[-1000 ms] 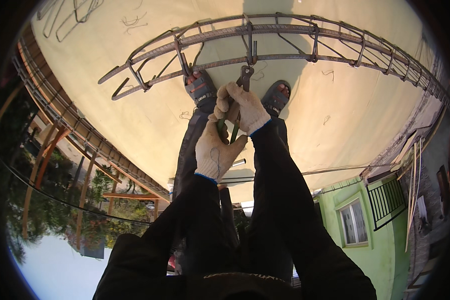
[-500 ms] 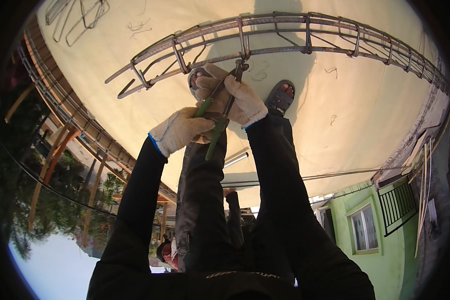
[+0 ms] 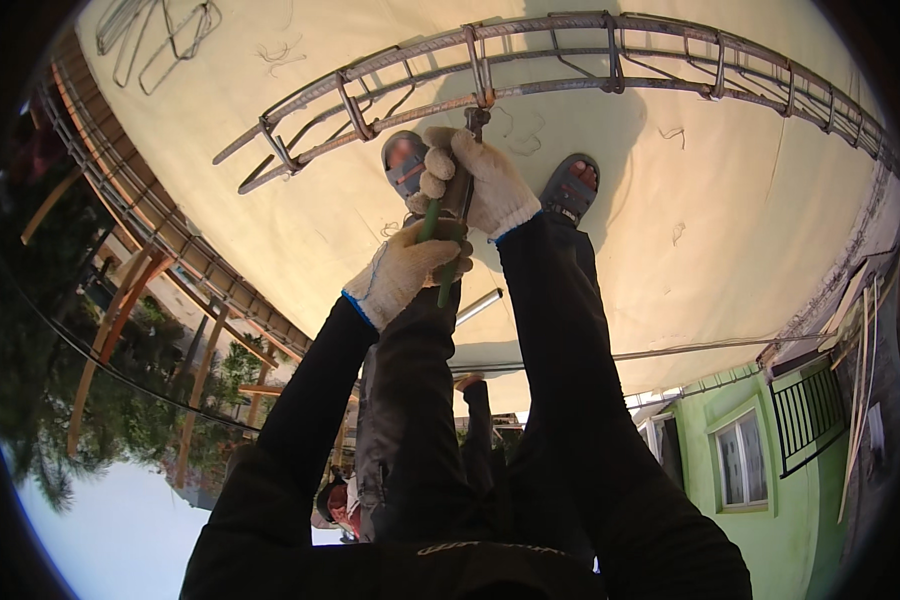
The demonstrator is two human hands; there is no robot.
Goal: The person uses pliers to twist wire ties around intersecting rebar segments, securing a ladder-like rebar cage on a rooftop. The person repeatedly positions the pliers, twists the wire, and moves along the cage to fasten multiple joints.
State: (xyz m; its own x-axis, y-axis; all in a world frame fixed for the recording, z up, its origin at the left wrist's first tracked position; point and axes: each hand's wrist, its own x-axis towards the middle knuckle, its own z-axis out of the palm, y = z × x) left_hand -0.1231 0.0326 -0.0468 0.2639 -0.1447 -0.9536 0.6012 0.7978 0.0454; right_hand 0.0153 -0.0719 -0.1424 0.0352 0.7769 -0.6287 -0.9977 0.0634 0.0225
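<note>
I hold a pair of pincers (image 3: 477,122) with green handles in both gloved hands. Their jaws reach the lower bar of a long rebar cage (image 3: 530,88), beside one of its stirrups. My right hand (image 3: 492,185), in a cream knit glove, wraps round the tool just behind the jaws. Closed on the green handles is my left hand (image 3: 402,268), in a matching glove with a blue cuff edge. The fingers hide much of the tool's middle. Any wire between the jaws is too small to make out.
Loose bent stirrups (image 3: 160,40) lie at the far left. Scraps of tie wire (image 3: 280,52) are scattered on the pale floor (image 3: 710,250). My sandalled feet stand just behind the cage. A rebar-lined edge (image 3: 160,240) curves along the left, and a green building (image 3: 740,460) stands at lower right.
My left hand has shifted to the right and the green handles have come closer together. My right hand stays near the jaws. The view has tilted slightly.
</note>
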